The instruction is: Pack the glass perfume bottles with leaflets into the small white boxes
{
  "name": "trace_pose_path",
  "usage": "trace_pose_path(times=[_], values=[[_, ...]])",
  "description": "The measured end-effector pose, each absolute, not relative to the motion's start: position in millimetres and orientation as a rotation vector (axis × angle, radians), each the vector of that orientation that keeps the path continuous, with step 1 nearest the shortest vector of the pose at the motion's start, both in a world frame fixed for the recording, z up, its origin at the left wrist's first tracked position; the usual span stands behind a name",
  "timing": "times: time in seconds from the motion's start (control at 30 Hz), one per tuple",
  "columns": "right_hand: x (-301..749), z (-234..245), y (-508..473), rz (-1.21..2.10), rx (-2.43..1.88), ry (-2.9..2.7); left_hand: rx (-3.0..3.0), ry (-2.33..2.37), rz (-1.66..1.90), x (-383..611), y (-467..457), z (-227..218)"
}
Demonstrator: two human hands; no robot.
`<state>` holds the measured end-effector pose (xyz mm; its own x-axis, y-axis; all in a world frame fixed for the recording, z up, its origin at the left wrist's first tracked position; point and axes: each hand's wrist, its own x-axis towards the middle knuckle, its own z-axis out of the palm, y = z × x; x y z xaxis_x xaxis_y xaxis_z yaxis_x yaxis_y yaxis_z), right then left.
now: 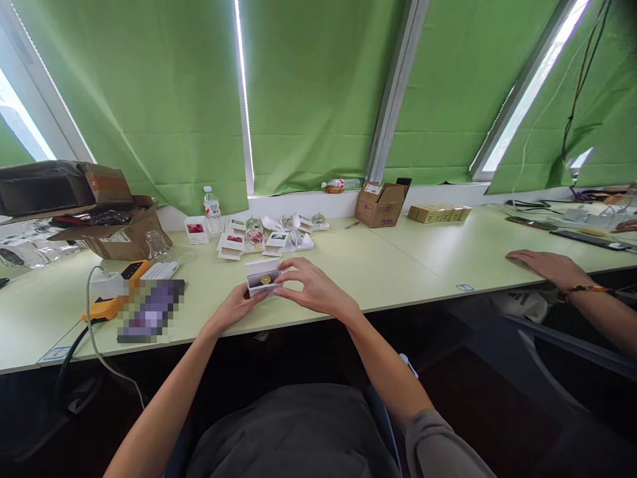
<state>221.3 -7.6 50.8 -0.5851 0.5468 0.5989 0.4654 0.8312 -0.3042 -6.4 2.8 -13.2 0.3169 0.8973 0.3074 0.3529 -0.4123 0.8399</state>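
A small white box (256, 268) with an open top is held just above the table's front edge. Inside it shows a round yellow-gold piece (265, 280), whose kind I cannot make out. My left hand (237, 307) grips the box from its lower left, thumb along the near side. At the right end of the box, my right hand (313, 289) has its thumb and fingertips on the edge. Beyond the hands lie several opened white cartons (230, 245) with printed pictures, among clear glass pieces (255, 237). An upright white carton (198, 230) stands behind to the left.
A water bottle (212, 211) stands near the wall; another bottle (342, 185) lies on the ledge. Cardboard boxes (381, 204) are at the back and far left. A phone (152, 311) and cables lie left. At right, another person's hand (550, 267) rests on the table.
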Motion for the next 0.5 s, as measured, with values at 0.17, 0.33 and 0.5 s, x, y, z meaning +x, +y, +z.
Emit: trace_pose_path(times=[0.17, 0.33, 0.5], values=[[218.3, 42.0, 1.6, 0.149, -0.804, -2.263, 1.902, 1.12, 1.047, -7.9, 3.2, -14.3], [214.6, 36.1, 11.3, 0.28, -0.813, -2.236, 1.837, 1.095, 1.112, -7.8, 7.0, -17.9], [210.7, 32.2, 19.2, 0.356, -0.761, -2.2, 1.757, 1.029, 1.323, -5.2, 9.5, -19.6]])
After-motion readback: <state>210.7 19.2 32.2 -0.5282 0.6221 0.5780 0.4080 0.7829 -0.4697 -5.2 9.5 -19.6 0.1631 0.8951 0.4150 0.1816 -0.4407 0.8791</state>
